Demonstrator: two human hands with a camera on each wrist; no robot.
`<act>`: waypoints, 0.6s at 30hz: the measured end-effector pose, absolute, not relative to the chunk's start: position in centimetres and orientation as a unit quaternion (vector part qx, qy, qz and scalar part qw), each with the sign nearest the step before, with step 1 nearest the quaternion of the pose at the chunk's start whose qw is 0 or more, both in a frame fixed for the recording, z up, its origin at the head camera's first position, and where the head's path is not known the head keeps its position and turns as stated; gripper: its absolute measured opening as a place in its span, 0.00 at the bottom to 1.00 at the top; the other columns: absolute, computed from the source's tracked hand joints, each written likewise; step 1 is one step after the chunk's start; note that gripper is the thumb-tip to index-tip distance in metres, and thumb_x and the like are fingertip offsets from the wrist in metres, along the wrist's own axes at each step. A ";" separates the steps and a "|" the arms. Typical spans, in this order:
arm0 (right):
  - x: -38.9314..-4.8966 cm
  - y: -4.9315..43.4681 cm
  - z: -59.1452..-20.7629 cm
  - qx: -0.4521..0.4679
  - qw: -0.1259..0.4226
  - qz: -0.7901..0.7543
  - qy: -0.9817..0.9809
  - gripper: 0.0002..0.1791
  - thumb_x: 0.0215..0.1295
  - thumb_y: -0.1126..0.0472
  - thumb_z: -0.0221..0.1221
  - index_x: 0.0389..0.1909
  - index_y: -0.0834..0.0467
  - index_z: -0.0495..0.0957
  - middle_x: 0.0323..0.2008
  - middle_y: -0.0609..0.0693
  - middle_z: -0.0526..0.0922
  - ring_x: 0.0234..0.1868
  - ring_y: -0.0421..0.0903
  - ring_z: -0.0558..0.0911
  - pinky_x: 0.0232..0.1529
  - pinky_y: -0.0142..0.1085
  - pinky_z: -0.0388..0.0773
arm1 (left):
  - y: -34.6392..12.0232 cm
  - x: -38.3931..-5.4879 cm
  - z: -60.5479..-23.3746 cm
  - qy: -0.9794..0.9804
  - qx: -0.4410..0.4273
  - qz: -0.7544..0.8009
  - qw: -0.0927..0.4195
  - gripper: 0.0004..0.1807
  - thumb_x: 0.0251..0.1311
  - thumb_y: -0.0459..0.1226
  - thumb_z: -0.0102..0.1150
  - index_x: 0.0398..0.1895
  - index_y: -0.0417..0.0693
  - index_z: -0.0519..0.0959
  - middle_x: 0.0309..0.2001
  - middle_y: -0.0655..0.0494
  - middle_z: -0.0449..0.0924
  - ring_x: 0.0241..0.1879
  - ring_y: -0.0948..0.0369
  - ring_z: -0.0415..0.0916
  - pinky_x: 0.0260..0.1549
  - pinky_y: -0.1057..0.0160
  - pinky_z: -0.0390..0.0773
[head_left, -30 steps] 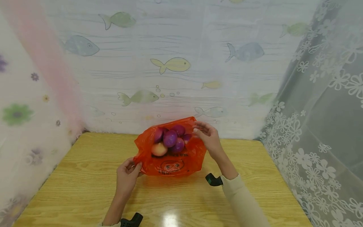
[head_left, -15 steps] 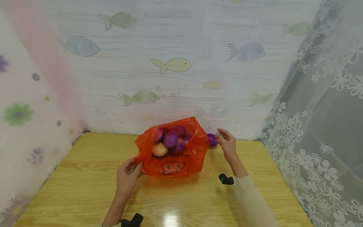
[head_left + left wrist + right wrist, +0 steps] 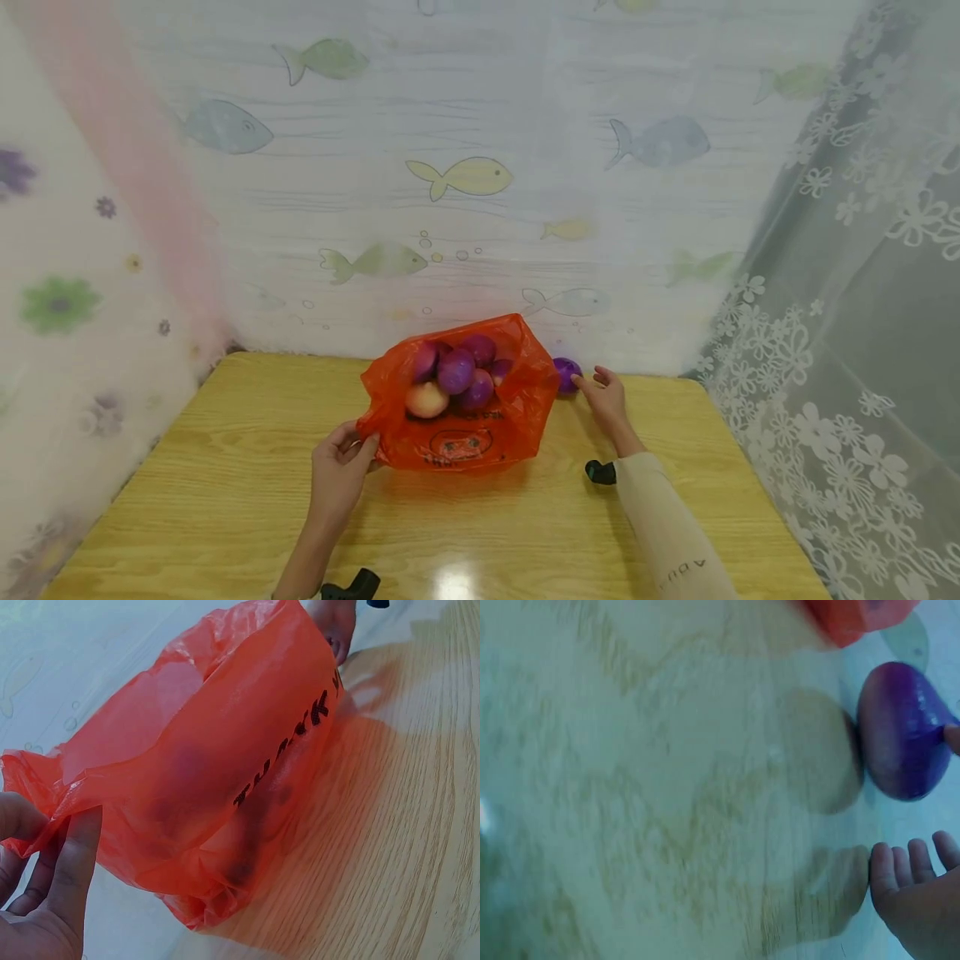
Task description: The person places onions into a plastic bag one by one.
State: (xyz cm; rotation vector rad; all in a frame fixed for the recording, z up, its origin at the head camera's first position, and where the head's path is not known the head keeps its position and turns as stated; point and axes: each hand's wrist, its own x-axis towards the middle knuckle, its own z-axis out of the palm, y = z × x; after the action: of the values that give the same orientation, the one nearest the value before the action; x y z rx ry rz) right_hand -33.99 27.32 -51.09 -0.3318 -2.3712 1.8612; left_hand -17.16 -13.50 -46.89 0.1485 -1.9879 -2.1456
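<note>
An orange-red plastic bag (image 3: 465,437) with dark print lies on its side, its mouth towards me. Inside are several smooth purple round fruit-like things (image 3: 456,371) and a pale yellowish one (image 3: 427,400). My left hand (image 3: 341,462) pinches the bag's left edge between thumb and fingers, as the left wrist view also shows. Just right of the bag sits another purple round thing (image 3: 900,731), paler on one side. My right hand (image 3: 606,400) is beside it, fingers spread; a fingertip (image 3: 951,738) meets its edge while the other fingers stay apart from it.
The wood-grain table (image 3: 225,500) runs back to a fish-print curtain (image 3: 465,250). A flower-patterned lace curtain (image 3: 795,367) hangs at the right. Black wrist devices (image 3: 600,472) show near both wrists.
My right hand has left the bag's right edge and moved right and slightly down, to the purple thing now in sight beside the bag. The left hand keeps its pinch.
</note>
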 end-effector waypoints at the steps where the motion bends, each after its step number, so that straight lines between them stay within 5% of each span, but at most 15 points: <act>1: -34.1 27.3 -51.3 -0.107 0.057 0.603 -0.789 0.43 0.69 0.53 0.65 0.75 0.68 0.57 0.72 0.71 0.61 0.71 0.65 0.64 0.71 0.55 0.66 | -13.5 -17.1 -46.9 -0.675 0.049 -0.729 0.106 0.14 0.71 0.28 0.57 0.56 0.29 0.75 0.45 0.56 0.82 0.39 0.65 0.84 0.34 0.67 0.86; 7: -34.7 26.9 -51.8 -0.082 0.057 0.582 -0.807 0.42 0.70 0.53 0.64 0.75 0.69 0.56 0.72 0.71 0.61 0.70 0.65 0.65 0.72 0.55 0.65 | -13.6 -17.0 -46.9 -0.670 0.040 -0.733 0.110 0.15 0.71 0.28 0.57 0.57 0.28 0.74 0.42 0.62 0.83 0.39 0.66 0.84 0.33 0.68 0.86; 18: -35.0 26.2 -51.4 -0.043 0.029 0.568 -0.822 0.36 0.71 0.60 0.62 0.73 0.71 0.59 0.67 0.74 0.66 0.67 0.68 0.71 0.69 0.55 0.69 | -13.6 -17.1 -46.4 -0.674 0.041 -0.730 0.109 0.14 0.72 0.29 0.57 0.57 0.30 0.75 0.48 0.48 0.81 0.40 0.64 0.84 0.35 0.66 0.87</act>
State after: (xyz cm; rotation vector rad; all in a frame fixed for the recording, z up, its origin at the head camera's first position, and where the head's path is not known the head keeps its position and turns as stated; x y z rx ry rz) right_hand -34.96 26.20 -51.39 -0.1341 -2.5341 1.7505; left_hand -17.11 -13.65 -46.43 0.1210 -1.9819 -2.1452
